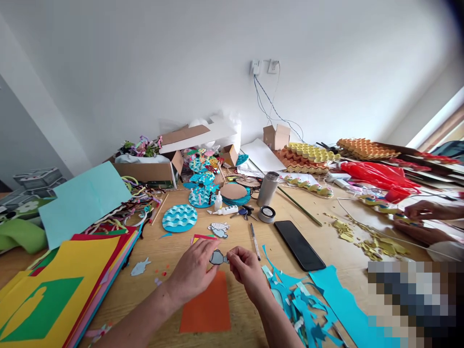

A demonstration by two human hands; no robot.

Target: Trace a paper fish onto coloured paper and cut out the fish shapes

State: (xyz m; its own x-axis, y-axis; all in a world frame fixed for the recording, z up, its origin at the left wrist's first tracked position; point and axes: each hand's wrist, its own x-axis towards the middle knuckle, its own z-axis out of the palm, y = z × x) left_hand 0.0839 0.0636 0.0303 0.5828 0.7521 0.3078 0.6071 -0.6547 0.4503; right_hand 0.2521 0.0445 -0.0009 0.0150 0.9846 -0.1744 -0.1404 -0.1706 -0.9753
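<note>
A small grey paper fish [216, 257] with a dark outline is held between my two hands above the table. My left hand [194, 263] grips its left side, with thumb and fingers at the edge. The tail end on the right is pinched by my right hand [247, 271]. Beneath them lies an orange paper sheet [206, 311]. Just beyond my hands are more fish cutouts [219, 229], and a pale blue fish cutout [140, 266] lies to the left. A pen [254, 241] lies past my right hand.
A black phone [299, 245] and blue paper scraps [308, 309] lie right; coloured paper sheets [68, 261] are stacked left. Farther back stand a steel flask [268, 188], its lid [267, 214] and a blue layered paper craft [202, 186]. Another person's hands [424, 222] work at the right.
</note>
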